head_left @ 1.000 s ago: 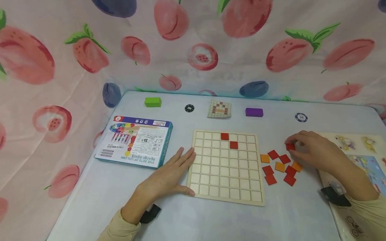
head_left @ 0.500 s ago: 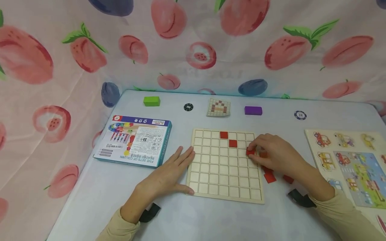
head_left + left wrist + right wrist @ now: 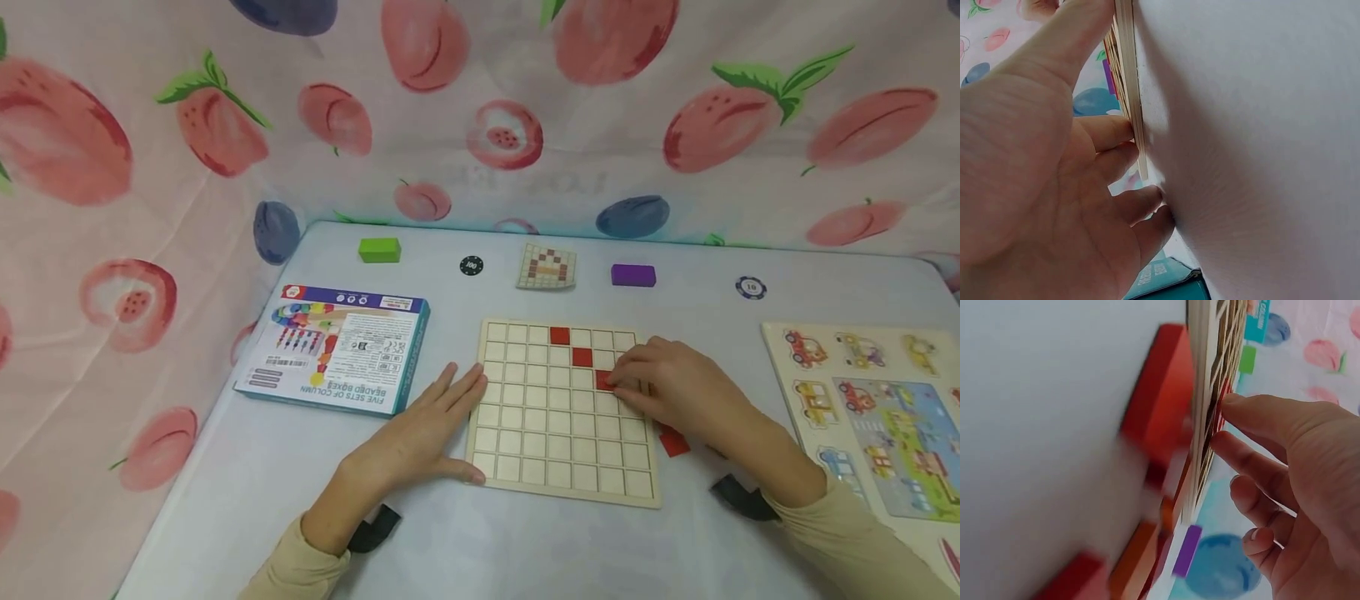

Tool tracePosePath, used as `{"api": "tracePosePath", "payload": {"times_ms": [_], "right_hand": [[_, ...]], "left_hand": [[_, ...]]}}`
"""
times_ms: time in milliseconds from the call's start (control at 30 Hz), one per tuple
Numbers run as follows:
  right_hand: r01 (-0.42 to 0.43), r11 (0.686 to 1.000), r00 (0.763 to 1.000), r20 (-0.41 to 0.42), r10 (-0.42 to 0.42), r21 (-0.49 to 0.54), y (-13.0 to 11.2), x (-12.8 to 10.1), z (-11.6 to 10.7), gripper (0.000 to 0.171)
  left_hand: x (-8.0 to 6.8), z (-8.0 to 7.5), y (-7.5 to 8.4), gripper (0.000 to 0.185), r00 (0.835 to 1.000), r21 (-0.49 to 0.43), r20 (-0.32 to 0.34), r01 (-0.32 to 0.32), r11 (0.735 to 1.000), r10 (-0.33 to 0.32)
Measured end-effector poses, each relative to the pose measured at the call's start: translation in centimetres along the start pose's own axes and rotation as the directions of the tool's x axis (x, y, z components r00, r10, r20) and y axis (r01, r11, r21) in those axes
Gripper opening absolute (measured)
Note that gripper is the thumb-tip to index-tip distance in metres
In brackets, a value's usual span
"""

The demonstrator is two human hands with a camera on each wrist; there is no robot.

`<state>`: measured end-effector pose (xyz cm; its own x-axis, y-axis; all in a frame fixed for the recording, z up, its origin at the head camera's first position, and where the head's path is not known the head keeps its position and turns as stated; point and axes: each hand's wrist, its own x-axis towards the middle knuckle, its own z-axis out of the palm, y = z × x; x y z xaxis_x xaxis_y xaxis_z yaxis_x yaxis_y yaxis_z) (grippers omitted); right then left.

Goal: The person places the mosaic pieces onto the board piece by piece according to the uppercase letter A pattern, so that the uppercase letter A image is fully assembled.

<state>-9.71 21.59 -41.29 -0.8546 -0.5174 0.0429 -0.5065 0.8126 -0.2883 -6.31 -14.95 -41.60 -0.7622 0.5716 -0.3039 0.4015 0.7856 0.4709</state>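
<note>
Underneath everything lies the pale table (image 3: 225, 500), hemmed in by a fruit-printed cloth (image 3: 112, 167) beyond both hands. Between the hands sits the wooden grid board (image 3: 562, 467), and the left hand (image 3: 420, 433) lies flat and spread against its near-left edge, fingers straight along the rim, apparently to keep the board from sliding. Just past that hand's fingertips is a boxed bead set (image 3: 337, 350); off to the outer side of the right hand rests a vehicle puzzle board (image 3: 870, 392). The right hand (image 3: 675, 387) reaches over the board's right part, its fingertips (image 3: 621, 377) pressing a red tile (image 3: 604, 381) into a cell (whether it is fully seated I cannot tell), which lines up diagonally below two red tiles (image 3: 570, 347) already set in cells. Partly hidden under the right wrist, just off the board's right edge, loose tiles (image 3: 672, 440) wait within easy reach. Far beyond both hands stand a green block (image 3: 379, 250), a pattern card (image 3: 546, 268), a purple block (image 3: 633, 275) and two chips (image 3: 471, 267).
</note>
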Motion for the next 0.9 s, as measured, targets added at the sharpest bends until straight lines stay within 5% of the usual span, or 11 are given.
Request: {"api": "tracePosePath", "payload": {"times_ms": [367,900], "right_hand": [[-0.179,0.984,0.984,0.009,0.179,0.012,3.2,-3.9,-1.6,0.022],[-0.208,0.974,0.978,0.013,0.21,-0.089,4.6,-4.1,-1.7,0.03]], "left_hand": [[-0.1,-0.1,0.1,0.121,1.0,-0.002,0.005,0.002,1.0,-0.002],[-0.1,-0.1,0.0,0.119,1.0,-0.012,0.003,-0.006,1.0,0.006]]}}
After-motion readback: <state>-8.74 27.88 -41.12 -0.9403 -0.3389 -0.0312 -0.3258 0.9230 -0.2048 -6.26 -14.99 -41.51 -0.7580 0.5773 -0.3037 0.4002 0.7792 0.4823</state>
